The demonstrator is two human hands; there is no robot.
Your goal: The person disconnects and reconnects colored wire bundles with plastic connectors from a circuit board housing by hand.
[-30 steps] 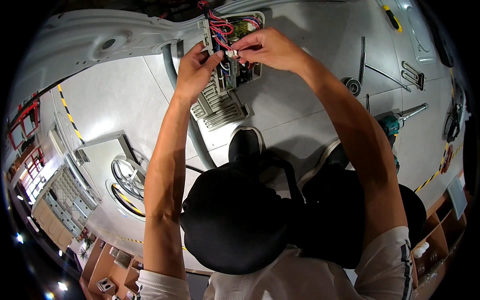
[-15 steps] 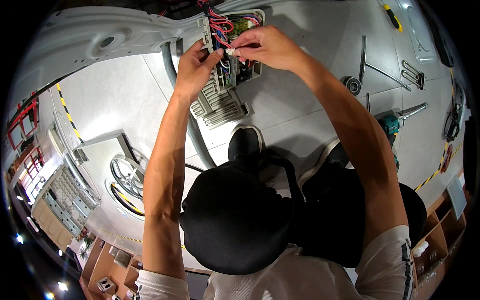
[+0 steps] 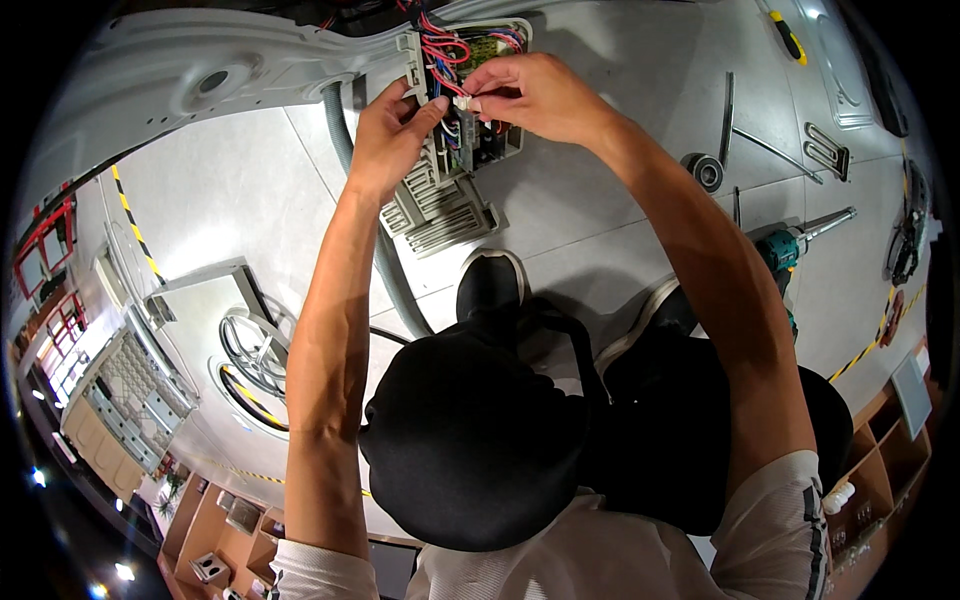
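A cream electronic control housing (image 3: pixel 514 137) sits at the top centre, with a green circuit board (image 3: pixel 484 49) and red, blue and white wires (image 3: pixel 442 50) inside. My left hand (image 3: pixel 394 138) is closed on the housing's left side, its thumb near the wires. Just right of it, my right hand (image 3: pixel 527 97) pinches a small white connector (image 3: pixel 462 104) on the red wires. A ridged cream plastic cover (image 3: pixel 437 217) hangs below the housing.
A curved metal panel (image 3: pixel 165 70) and grey hose (image 3: pixel 395 279) are at left, beside a square panel (image 3: pixel 205 291) on the floor. At right lie a bearing (image 3: pixel 705 172), metal bars (image 3: pixel 775 152), heating element (image 3: pixel 826 148), teal power tool (image 3: pixel 778 247) and yellow-black hand tool (image 3: pixel 788 36).
Both hands stay at the housing. The right hand and white connector show only slight shifts; the grip looks the same.
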